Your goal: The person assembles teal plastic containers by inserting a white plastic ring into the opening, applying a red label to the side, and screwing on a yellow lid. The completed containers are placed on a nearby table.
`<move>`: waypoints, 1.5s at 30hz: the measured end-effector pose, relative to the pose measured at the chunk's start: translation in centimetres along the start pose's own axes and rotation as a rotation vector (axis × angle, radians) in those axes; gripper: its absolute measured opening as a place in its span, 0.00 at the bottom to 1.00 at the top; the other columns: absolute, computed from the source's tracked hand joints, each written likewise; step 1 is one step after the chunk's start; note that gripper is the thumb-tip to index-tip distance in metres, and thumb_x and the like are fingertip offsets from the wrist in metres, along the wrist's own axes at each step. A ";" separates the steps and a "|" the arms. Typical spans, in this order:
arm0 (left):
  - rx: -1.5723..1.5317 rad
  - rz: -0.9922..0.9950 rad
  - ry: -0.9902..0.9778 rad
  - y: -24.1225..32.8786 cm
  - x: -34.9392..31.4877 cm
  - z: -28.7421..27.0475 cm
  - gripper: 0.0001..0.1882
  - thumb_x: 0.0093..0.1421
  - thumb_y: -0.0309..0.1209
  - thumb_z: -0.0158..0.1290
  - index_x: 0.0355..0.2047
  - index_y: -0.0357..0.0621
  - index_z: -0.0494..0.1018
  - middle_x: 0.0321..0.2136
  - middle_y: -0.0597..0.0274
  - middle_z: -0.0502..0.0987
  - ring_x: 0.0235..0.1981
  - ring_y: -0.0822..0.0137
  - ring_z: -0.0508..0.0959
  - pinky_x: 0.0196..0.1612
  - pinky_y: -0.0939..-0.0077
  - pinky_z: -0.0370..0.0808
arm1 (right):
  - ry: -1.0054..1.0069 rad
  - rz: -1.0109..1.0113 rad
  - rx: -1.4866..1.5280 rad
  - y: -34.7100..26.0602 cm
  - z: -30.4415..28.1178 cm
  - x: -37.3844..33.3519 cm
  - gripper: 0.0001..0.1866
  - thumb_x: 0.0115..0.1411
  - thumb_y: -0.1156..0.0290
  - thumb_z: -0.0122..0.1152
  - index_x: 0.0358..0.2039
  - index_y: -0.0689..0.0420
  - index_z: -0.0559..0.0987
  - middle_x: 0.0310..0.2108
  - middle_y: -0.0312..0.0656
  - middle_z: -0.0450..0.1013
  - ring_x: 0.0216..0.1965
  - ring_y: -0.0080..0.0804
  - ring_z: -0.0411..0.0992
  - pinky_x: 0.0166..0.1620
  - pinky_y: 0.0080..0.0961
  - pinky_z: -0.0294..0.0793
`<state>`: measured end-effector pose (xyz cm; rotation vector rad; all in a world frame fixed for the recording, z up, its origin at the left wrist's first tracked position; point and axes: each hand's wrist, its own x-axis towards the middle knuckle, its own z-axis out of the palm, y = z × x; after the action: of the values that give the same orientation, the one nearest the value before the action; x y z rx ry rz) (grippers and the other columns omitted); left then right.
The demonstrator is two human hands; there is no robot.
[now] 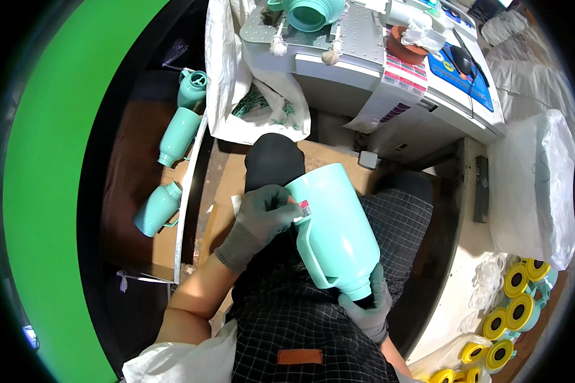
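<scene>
Cardboard (329, 155) lines the floor, largely obscured by lap and hands. Mint-green jug (342, 223) lies tilted between the hands: gloved right hand (372, 307) grasps the neck, its mouth concealed; gloved left hand (265, 214) curls at a small label (305, 207), pinch or press indistinguishable. Left of it, three similar vessels (179, 131); beyond the right hand, yellow-topped vessels (521, 311), some cropped.

Jug (342, 226) above lap (306, 338), 3 others (179, 133) at left, apparently in a box (134, 147).

jug (342, 223) of smooth, glossy plastic
</scene>
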<state>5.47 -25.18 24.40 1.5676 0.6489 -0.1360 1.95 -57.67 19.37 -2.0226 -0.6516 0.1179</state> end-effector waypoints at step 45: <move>0.352 0.894 -0.192 5.4 1.8 -2.2 0.32 0.49 0.39 0.73 0.52 0.42 0.75 0.45 0.57 0.79 0.47 0.53 0.77 0.54 0.59 0.71 | 0.281 -0.430 -1.021 -7.6 6.0 50.8 0.33 0.66 0.56 0.57 0.71 0.33 0.64 0.68 0.53 0.64 0.38 0.44 0.80 0.37 0.42 0.82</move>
<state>8.90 -22.32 28.58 2.0174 -0.2772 0.2828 40.15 -25.08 31.64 -2.6931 -1.0744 -0.9060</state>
